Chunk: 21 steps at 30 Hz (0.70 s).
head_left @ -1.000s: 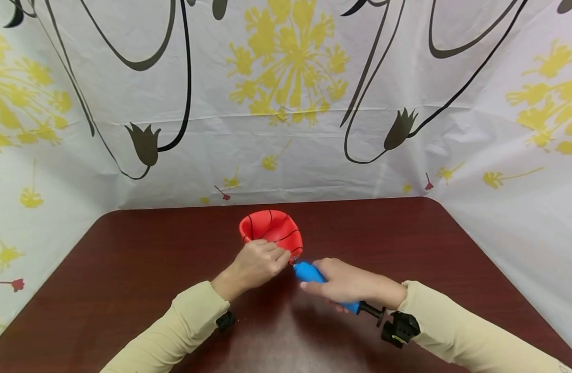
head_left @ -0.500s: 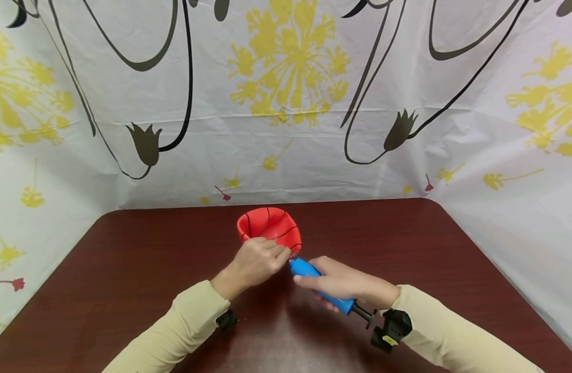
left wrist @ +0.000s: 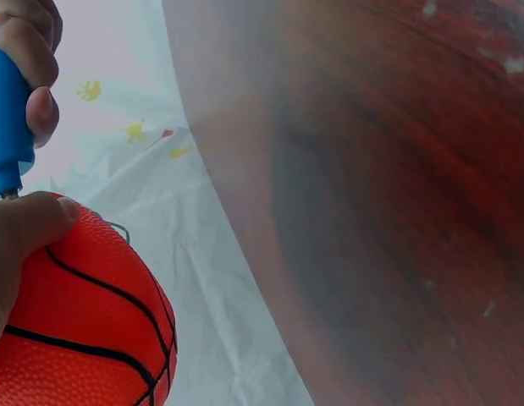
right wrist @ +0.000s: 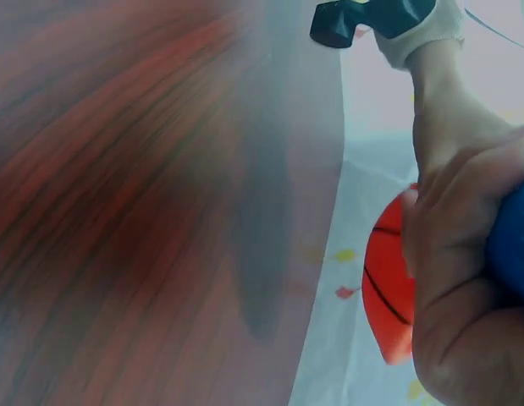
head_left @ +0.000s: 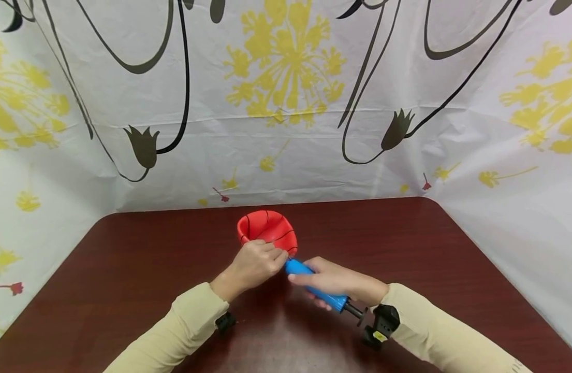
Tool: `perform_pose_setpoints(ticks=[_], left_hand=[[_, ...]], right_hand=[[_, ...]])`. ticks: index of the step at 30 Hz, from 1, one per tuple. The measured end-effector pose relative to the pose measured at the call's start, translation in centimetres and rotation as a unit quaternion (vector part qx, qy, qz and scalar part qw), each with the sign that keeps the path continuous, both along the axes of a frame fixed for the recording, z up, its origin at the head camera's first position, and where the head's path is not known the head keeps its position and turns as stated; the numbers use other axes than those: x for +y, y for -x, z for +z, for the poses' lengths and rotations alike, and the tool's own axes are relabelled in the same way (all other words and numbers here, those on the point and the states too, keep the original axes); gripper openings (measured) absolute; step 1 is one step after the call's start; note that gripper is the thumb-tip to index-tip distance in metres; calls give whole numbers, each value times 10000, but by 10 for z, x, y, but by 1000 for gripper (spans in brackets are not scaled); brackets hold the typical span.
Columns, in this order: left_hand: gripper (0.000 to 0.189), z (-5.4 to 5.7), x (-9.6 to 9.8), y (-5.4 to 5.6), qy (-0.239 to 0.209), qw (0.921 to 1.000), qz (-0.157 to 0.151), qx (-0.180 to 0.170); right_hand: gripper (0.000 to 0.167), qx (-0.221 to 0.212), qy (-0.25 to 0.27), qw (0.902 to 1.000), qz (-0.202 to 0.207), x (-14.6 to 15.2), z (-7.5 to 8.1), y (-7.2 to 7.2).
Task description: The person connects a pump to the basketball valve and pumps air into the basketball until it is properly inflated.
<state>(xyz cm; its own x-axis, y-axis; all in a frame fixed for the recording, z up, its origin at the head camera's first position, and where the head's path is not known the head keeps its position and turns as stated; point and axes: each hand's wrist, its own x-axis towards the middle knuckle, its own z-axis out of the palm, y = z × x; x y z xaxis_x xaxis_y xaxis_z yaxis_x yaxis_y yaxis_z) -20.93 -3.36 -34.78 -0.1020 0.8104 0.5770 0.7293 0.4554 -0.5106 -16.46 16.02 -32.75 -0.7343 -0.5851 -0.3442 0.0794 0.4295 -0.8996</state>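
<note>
A red ball with black lines (head_left: pixel 272 226), caved in like a bowl, is gripped at its near side by my left hand (head_left: pixel 255 263). Around the barrel of a blue hand pump (head_left: pixel 330 299) curl the fingers of my right hand (head_left: pixel 337 280). The pump's front end meets the ball beside the left fingers; in the left wrist view a thin metal tip shows between the pump (left wrist: pixel 9 127) and the ball (left wrist: pixel 92 313), next to my left thumb. At the pump's back a short length of black rod and its handle stick out. The ball's underside is hidden.
Beneath the hands lies a dark reddish-brown wooden table (head_left: pixel 174 248). A white cloth with yellow and grey flower prints (head_left: pixel 286 155) hangs behind the table and along both sides. Black wrist cameras (head_left: pixel 382 324) sit on both wrists.
My right hand and the pump have shifted left, closer to the left hand, and the gap between pump and ball has narrowed. The left hand keeps its grip, nearly still.
</note>
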Motion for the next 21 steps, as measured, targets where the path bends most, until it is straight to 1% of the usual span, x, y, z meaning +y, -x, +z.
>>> perform_pose_setpoints(ticks=[3,5,7,10,14,16,18,21], left_hand=[[15,-4,6,-4,243,9996,-59,-131],[16,-7,8,-7,416,9988,-87,-242],[19,-8,10,-9,459,9985,-78,-297],[28,-5,7,-10,167,9997,-3,-187],[40,4,2,-7,-386,9988,210,229],[43,7,-1,-5,-552,9975,289,340],[42,7,-2,-4,-656,9968,317,320],[39,3,-3,-1,-703,9971,270,59]], right_hand=[[39,74,-69,9998,141,9,-6,-4],[39,68,-50,9995,302,15,-10,-7],[38,90,12,9991,406,19,-12,-10],[35,118,121,9989,447,21,-11,-10],[33,301,77,9988,376,24,-1,-7],[33,379,-14,9988,317,25,4,-7],[33,462,-114,9986,243,26,8,-8],[34,633,-271,9973,254,24,12,-9]])
